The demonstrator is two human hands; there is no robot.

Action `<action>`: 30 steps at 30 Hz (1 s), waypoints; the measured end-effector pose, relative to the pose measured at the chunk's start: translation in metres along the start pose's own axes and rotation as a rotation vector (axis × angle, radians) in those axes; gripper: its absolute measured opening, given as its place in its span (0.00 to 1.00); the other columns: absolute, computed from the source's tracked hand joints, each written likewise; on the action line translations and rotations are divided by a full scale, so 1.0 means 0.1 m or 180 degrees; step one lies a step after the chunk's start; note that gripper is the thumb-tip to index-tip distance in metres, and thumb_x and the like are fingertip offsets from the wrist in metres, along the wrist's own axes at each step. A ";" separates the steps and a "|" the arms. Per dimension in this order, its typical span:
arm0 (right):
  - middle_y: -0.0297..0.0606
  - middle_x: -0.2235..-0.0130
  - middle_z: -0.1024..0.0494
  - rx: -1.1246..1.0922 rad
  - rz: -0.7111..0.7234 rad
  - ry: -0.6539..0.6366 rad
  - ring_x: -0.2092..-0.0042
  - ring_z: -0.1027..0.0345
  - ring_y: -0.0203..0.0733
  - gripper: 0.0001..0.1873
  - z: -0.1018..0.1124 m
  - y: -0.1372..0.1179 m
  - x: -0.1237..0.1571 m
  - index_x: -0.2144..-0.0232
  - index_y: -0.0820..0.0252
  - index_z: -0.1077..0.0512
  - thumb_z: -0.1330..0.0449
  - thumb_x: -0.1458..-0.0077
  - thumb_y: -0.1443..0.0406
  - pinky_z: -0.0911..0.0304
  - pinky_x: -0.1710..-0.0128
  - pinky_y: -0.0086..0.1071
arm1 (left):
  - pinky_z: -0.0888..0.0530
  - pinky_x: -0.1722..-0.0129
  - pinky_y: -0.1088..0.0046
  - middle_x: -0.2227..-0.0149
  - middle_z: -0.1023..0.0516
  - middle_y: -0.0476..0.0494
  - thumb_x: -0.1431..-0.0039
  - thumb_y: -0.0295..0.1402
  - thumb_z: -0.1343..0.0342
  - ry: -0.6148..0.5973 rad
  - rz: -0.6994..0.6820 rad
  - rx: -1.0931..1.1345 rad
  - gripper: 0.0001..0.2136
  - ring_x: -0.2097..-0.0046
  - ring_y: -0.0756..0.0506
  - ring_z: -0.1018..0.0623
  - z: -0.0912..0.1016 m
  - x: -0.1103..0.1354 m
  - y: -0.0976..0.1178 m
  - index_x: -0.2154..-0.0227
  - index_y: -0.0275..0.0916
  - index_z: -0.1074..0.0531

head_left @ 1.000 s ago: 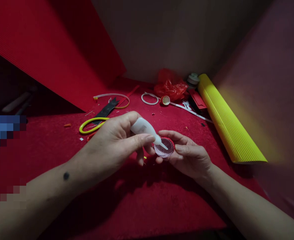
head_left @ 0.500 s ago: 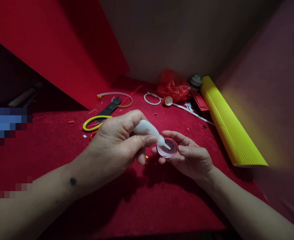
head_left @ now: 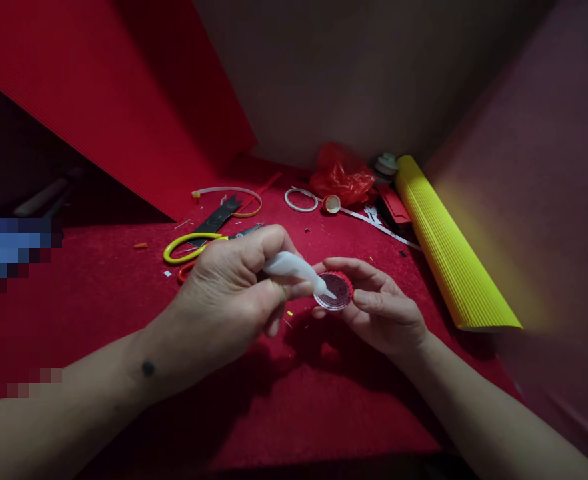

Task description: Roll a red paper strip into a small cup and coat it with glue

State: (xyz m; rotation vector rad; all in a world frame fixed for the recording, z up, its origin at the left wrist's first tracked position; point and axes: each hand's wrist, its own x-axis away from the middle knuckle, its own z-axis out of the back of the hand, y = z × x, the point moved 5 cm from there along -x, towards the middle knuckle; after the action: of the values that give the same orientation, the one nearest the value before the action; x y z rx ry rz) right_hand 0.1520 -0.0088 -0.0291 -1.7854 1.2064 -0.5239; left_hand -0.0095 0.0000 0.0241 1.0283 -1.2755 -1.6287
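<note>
My left hand is closed round a small white glue bottle, and the bottle's nozzle tip touches the face of a round coiled paper disc with a red rim. My right hand pinches that disc by its edge between thumb and fingers, just above the red felt surface. The two hands meet at the centre of the view.
Yellow-handled scissors lie behind my left hand. A yellow corrugated roll lies to the right. At the back are a white ring, a small cap, a red plastic bag, paper strips and a large red corrugated sheet.
The nozzle tip has shifted slightly across the disc, and the disc has tilted a little in my right hand. Both hands keep their grips.
</note>
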 end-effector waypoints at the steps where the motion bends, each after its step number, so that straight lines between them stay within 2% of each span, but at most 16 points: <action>1: 0.42 0.51 0.24 0.0008 0.0014 0.0009 0.54 0.29 0.44 0.18 0.00 -0.01 0.00 0.54 0.58 0.26 0.39 0.48 0.71 0.30 0.56 0.41 | 0.41 0.86 0.84 0.87 0.35 0.57 0.51 0.29 0.43 -0.0014 -0.0007 0.0012 0.08 0.85 0.57 0.37 0.00 -0.01 0.00 0.78 0.38 0.37; 6: 0.41 0.51 0.24 -0.0002 0.0053 0.0032 0.52 0.29 0.46 0.18 0.03 -0.02 0.00 0.54 0.58 0.26 0.39 0.49 0.71 0.29 0.56 0.43 | 0.37 0.84 0.82 0.85 0.34 0.57 0.47 0.31 0.44 -0.0164 -0.0146 -0.0296 0.07 0.83 0.55 0.33 0.00 -0.03 0.04 0.76 0.38 0.37; 12: 0.41 0.53 0.23 -0.0086 0.0041 0.0029 0.55 0.28 0.44 0.18 0.04 -0.02 -0.02 0.55 0.58 0.25 0.38 0.50 0.71 0.30 0.55 0.44 | 0.35 0.81 0.81 0.81 0.32 0.54 0.38 0.35 0.52 -0.0262 -0.0766 -0.1316 0.11 0.80 0.54 0.32 0.00 -0.05 0.16 0.76 0.38 0.36; 15: 0.42 0.52 0.23 -0.0113 0.0032 0.0041 0.53 0.29 0.46 0.18 0.04 -0.04 -0.02 0.55 0.58 0.25 0.38 0.51 0.70 0.30 0.55 0.43 | 0.34 0.80 0.81 0.81 0.31 0.54 0.39 0.33 0.51 -0.0202 -0.1056 -0.1498 0.10 0.80 0.54 0.31 0.00 -0.06 0.24 0.75 0.38 0.34; 19: 0.40 0.53 0.23 -0.0117 0.0062 0.0050 0.53 0.28 0.47 0.18 0.03 -0.08 -0.02 0.56 0.57 0.25 0.37 0.51 0.70 0.30 0.55 0.43 | 0.39 0.84 0.80 0.84 0.35 0.55 0.42 0.31 0.49 0.0071 -0.1313 -0.1690 0.08 0.83 0.55 0.36 0.01 -0.07 0.35 0.75 0.37 0.33; 23: 0.40 0.52 0.23 -0.0069 0.0160 -0.0013 0.55 0.28 0.44 0.18 0.02 -0.11 -0.01 0.55 0.58 0.25 0.39 0.50 0.71 0.29 0.55 0.43 | 0.39 0.84 0.82 0.83 0.33 0.55 0.43 0.27 0.47 0.0060 -0.1586 -0.1707 0.06 0.83 0.56 0.37 -0.04 -0.06 0.43 0.75 0.35 0.31; 30: 0.39 0.54 0.23 -0.0027 0.0190 -0.0007 0.55 0.28 0.43 0.18 0.02 -0.12 0.00 0.55 0.58 0.25 0.39 0.50 0.71 0.29 0.54 0.43 | 0.38 0.81 0.81 0.80 0.29 0.52 0.43 0.25 0.48 0.0119 -0.1839 -0.1778 0.04 0.80 0.56 0.35 -0.11 -0.05 0.40 0.72 0.34 0.30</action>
State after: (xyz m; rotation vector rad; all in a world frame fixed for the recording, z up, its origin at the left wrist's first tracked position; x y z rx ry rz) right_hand 0.1598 -0.0062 -0.0201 -1.7509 1.2582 -0.4830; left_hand 0.0069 -0.0053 0.0618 1.1057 -0.4427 -2.2104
